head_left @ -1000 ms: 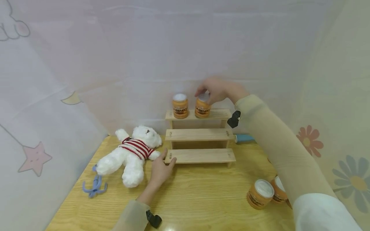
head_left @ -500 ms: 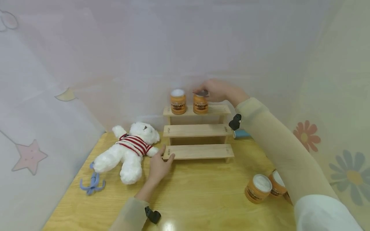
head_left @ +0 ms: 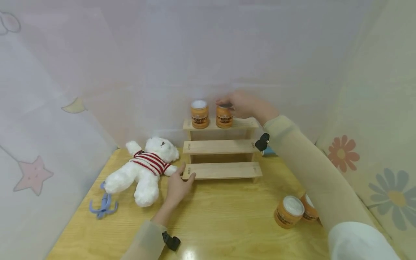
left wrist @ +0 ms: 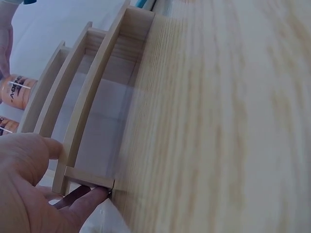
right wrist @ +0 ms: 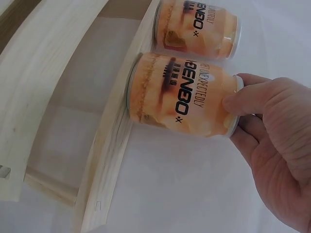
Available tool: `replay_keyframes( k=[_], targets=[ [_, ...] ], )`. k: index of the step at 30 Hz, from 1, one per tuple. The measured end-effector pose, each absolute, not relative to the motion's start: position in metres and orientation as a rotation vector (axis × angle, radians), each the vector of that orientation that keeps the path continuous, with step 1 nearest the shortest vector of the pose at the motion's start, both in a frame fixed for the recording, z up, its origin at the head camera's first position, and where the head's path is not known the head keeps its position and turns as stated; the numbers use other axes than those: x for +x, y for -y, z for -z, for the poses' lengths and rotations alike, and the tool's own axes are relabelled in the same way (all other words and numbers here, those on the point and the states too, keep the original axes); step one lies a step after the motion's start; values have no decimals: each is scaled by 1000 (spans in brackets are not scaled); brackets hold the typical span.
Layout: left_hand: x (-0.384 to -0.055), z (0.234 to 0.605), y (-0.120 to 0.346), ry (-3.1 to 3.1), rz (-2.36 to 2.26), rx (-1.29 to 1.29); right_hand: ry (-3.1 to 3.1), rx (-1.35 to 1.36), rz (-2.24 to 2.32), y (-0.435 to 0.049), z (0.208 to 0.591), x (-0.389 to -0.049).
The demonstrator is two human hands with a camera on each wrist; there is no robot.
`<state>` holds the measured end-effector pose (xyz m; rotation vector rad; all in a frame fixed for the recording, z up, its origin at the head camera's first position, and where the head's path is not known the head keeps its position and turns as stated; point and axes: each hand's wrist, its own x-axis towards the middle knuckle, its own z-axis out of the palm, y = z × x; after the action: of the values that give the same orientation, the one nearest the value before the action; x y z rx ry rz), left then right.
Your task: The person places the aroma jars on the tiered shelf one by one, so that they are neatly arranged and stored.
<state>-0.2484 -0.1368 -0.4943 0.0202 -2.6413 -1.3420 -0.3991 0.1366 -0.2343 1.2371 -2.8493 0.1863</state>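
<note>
A three-step wooden shelf (head_left: 224, 170) stands on the table against the backdrop. On its top step, an orange can (right wrist: 180, 94) with a pale rim stands upright; my right hand (head_left: 242, 104) pinches it near its upper rim, thumb on the near side. Beside it on the left is a matching can (head_left: 199, 115), a small gap between the two. My left hand (head_left: 178, 186) grips the left end of the lowest step, and in the left wrist view its thumb (left wrist: 52, 148) lies over the board with fingers beneath.
A white teddy bear (head_left: 151, 164) in a striped sweater lies left of the shelf, with a blue pronged object (head_left: 103, 206) before it. More orange cans (head_left: 288, 213) stand at the table's right, partly behind my right sleeve. A blue item (head_left: 269, 151) lies right of the shelf.
The can in my right hand has shifted slightly left, nearer its neighbour on the top step. The left hand keeps its hold on the shelf; the head view has tilted a little.
</note>
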Motion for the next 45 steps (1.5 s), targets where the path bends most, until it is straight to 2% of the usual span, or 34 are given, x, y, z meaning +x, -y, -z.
replay_keyframes(
  k=[9,14,21,30,45],
  targets=[
    [-243,498,142,2640,1341,22,2842,1236,-244,-129,242,-394],
    [-244,496,143,2640,1323,30,2799,1205,-330,-142,239,-390],
    [-250,500,140,2644,1318,17,2757,1214,-417,-190,229,-368],
    [-257,508,140,2618,1314,39,2793,1124,-463,-255,237,-347],
    [-260,506,141,2603,1325,67,2877,956,-454,-347,276,-322]
  ],
)
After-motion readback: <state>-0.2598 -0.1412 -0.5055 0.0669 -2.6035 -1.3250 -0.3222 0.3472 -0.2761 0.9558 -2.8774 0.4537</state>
